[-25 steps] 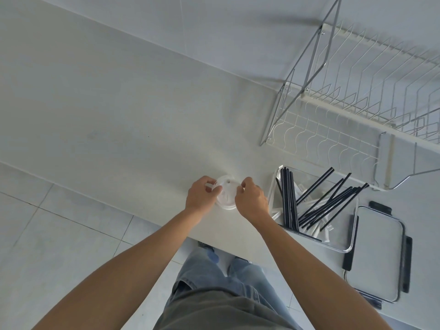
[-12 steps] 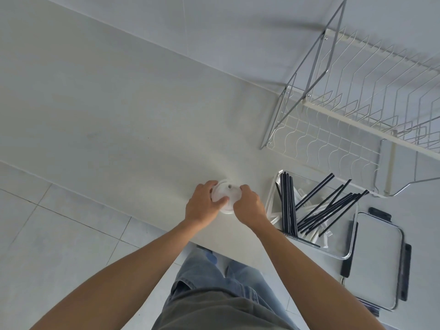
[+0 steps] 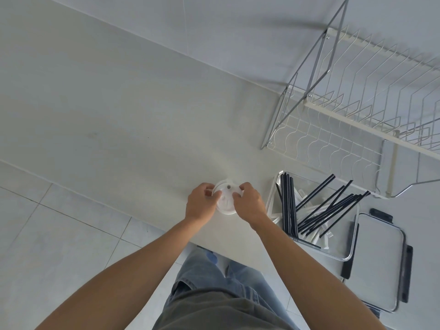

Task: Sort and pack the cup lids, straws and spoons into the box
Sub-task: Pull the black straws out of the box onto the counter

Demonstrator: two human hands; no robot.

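Observation:
A small stack of white cup lids [image 3: 225, 198] sits on the pale counter [image 3: 133, 129] near its front edge. My left hand [image 3: 201, 203] grips the stack's left side and my right hand [image 3: 250, 204] grips its right side, fingers curled over the rim. To the right stands the clear box [image 3: 348, 257], holding several black straws [image 3: 289, 206] and white spoons [image 3: 320, 236] in a loose pile. How many lids are in the stack cannot be told.
The box's flat lid [image 3: 378, 265] with dark clips lies right of the box. A white wire dish rack [image 3: 352, 110] stands at the back right against the wall. The counter's front edge runs diagonally, with tiled floor [image 3: 47, 234] below.
Both hands stay on the lid stack, shifting their fingers slightly around its rim; the top lid's face shows more between the hands than before.

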